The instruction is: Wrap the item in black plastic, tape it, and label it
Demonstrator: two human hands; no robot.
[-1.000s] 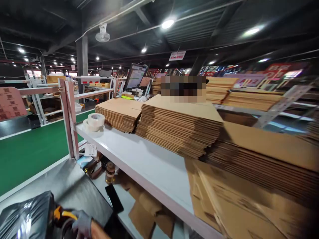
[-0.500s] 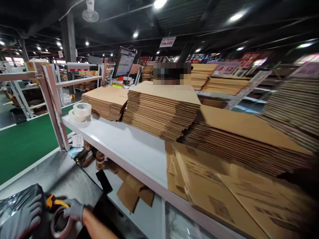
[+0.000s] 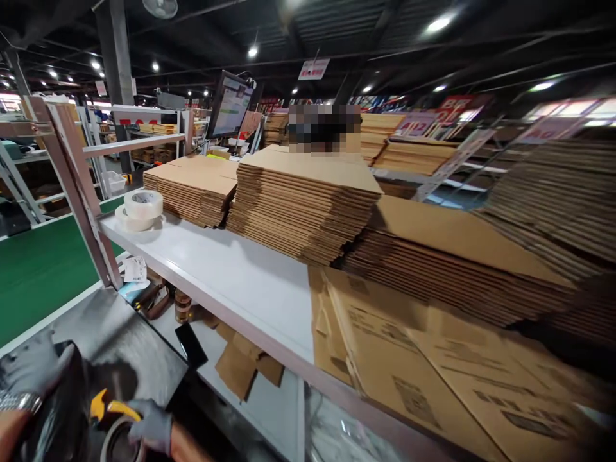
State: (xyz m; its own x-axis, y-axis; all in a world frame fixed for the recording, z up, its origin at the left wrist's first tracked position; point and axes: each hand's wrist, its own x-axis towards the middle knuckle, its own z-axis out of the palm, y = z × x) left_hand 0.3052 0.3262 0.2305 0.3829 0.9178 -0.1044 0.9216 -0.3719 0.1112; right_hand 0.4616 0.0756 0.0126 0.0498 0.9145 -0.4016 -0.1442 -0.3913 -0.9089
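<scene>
Down in the bottom left corner, my left hand [image 3: 33, 371], in a grey glove with a watch at the wrist, rests on a black plastic bag [image 3: 67, 410] lying on the steel table [image 3: 129, 346]. My right hand [image 3: 151, 428], also gloved, grips a tape dispenser [image 3: 113, 423] with a yellow handle and a roll of brown tape, held against the bag. Both hands are partly cut off by the frame edge.
A white shelf [image 3: 231, 282] above the table carries stacks of flat cardboard boxes [image 3: 298, 199] and two tape rolls [image 3: 140, 206]. A black phone [image 3: 191, 344] and cardboard scraps lie beneath. A green conveyor [image 3: 33, 269] runs at left. A monitor [image 3: 230, 106] and a person [image 3: 323, 128] are behind the stacks.
The view has swung right and slightly down. My left hand came into sight and moved up over the black bag. My right hand keeps the tape dispenser at the bag.
</scene>
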